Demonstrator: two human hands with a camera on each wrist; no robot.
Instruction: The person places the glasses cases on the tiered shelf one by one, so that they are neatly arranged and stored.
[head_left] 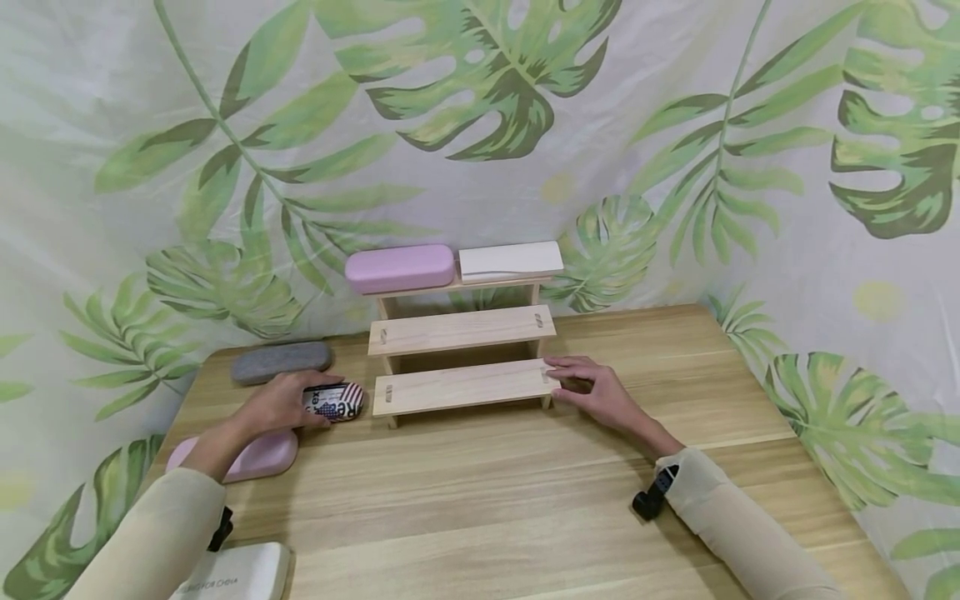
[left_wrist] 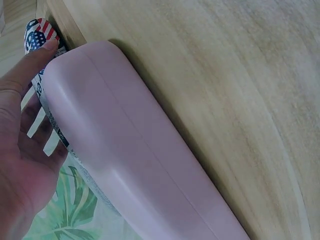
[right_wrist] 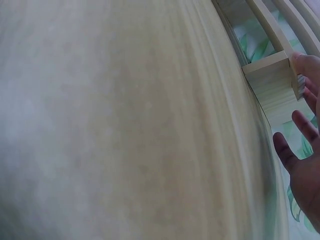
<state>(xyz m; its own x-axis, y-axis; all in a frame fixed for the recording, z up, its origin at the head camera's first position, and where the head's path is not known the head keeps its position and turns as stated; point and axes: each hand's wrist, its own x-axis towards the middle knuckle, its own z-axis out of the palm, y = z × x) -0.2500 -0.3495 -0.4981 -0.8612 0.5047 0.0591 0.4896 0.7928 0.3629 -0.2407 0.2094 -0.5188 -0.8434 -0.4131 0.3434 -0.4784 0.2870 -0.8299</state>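
My left hand point(head_left: 281, 402) grips a glasses case point(head_left: 339, 402) printed with lettering and a stars-and-stripes pattern, just left of the wooden stand. In the left wrist view, the thumb lies along the printed glasses case point(left_wrist: 44, 36), largely hidden behind a pink glasses case point(left_wrist: 135, 140). At the stand's right side, my right hand point(head_left: 600, 396) holds the end of the lowest shelf point(head_left: 465, 386) between thumb and forefinger. The other fingers are spread beside that shelf end in the right wrist view. This three-step wooden stand point(right_wrist: 270, 65) bears a pink case point(head_left: 401, 267) and a white case point(head_left: 512, 260) on top.
A grey case point(head_left: 281, 361) lies behind my left hand; a pink case point(head_left: 262, 457) lies under the left wrist. At the front left is a white case point(head_left: 240, 575) with printed words. A leaf-patterned cloth point(head_left: 480, 125) hangs behind the wooden table point(head_left: 465, 500).
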